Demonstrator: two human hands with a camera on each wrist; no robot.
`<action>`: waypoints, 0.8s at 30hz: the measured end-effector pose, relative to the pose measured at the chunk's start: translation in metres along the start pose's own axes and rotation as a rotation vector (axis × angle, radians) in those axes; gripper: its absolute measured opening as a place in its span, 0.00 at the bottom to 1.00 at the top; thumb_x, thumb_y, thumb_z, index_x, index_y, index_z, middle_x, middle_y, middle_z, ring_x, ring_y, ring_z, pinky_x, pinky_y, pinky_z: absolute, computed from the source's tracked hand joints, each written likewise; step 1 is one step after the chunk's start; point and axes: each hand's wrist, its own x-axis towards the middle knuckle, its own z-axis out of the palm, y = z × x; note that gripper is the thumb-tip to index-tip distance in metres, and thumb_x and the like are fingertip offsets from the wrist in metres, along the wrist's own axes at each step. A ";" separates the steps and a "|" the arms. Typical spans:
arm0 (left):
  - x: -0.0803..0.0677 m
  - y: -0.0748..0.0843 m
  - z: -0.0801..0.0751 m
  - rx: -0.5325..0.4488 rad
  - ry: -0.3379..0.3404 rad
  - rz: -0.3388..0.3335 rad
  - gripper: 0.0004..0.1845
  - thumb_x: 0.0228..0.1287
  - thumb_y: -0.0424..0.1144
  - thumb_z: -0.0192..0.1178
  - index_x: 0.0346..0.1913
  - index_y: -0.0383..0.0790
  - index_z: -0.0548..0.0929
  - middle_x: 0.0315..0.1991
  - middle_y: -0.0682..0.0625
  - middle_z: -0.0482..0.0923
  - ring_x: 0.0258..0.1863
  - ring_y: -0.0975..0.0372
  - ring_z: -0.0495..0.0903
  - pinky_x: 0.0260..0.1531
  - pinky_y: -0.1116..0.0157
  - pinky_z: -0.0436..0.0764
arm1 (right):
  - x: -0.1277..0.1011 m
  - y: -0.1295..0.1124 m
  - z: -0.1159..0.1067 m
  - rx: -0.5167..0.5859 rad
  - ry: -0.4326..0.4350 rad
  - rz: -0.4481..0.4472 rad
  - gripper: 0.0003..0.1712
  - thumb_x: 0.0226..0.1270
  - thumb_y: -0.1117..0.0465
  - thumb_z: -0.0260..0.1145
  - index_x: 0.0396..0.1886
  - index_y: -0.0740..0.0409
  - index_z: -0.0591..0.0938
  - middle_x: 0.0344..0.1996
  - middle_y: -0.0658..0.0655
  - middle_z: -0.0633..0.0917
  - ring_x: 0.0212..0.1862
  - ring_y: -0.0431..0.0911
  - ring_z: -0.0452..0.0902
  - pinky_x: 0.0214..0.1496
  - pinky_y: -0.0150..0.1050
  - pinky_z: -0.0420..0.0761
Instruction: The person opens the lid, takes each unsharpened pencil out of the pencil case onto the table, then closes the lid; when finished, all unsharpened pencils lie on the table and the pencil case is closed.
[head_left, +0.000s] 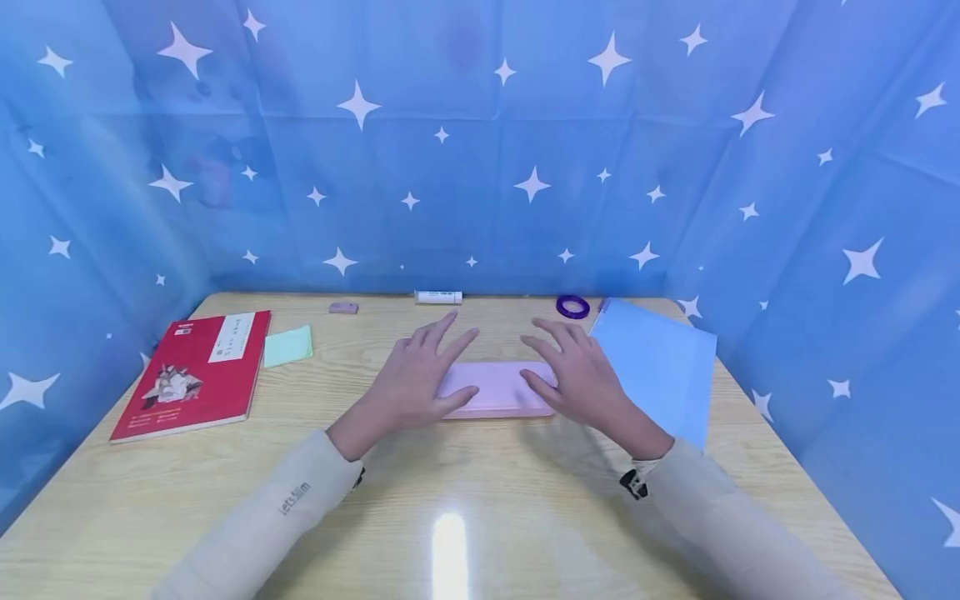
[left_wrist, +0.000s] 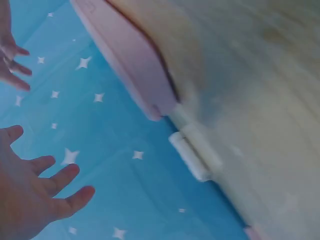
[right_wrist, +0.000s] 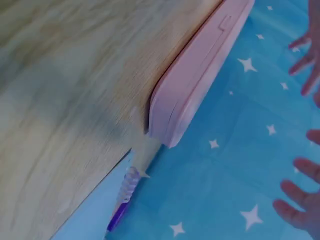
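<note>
A closed pink pencil case (head_left: 497, 390) lies flat on the wooden table, in the middle of the head view. Over its left end my left hand (head_left: 408, 379) hovers with fingers spread. My right hand (head_left: 583, 373) is held over the right end in the same spread way. Both wrist views show a gap between the hands and the case, and neither hand holds anything. The left wrist view has the left hand (left_wrist: 32, 192) at lower left. At lower right of the right wrist view is the right hand (right_wrist: 306, 197).
Left on the table lie a red book (head_left: 198, 375), green sticky notes (head_left: 288, 347) and a small purple eraser-like block (head_left: 343, 308). A white tube (head_left: 438, 297) lies at the back edge. To the right are a purple tape roll (head_left: 573, 307) and a blue folder (head_left: 663, 358).
</note>
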 end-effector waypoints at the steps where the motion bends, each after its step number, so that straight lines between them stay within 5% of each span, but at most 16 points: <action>1: -0.001 -0.003 0.001 -0.043 -0.018 -0.018 0.42 0.66 0.68 0.49 0.78 0.54 0.56 0.79 0.43 0.47 0.69 0.43 0.62 0.56 0.39 0.71 | -0.001 0.000 0.001 0.048 -0.014 0.006 0.27 0.67 0.46 0.65 0.60 0.54 0.81 0.66 0.60 0.73 0.63 0.61 0.70 0.52 0.60 0.75; 13: -0.007 -0.036 0.013 -0.387 -0.298 -0.180 0.44 0.66 0.69 0.51 0.78 0.51 0.57 0.75 0.44 0.57 0.70 0.47 0.63 0.60 0.39 0.68 | -0.008 0.003 0.031 0.578 -0.214 0.020 0.13 0.63 0.63 0.71 0.45 0.64 0.86 0.49 0.61 0.84 0.56 0.55 0.78 0.60 0.52 0.76; 24: -0.004 -0.053 0.029 -0.670 -0.448 -0.252 0.55 0.57 0.55 0.71 0.78 0.35 0.51 0.75 0.38 0.55 0.74 0.47 0.57 0.70 0.52 0.60 | -0.009 0.004 0.047 0.655 -0.273 0.032 0.13 0.58 0.66 0.74 0.43 0.64 0.87 0.48 0.58 0.85 0.54 0.55 0.79 0.57 0.49 0.78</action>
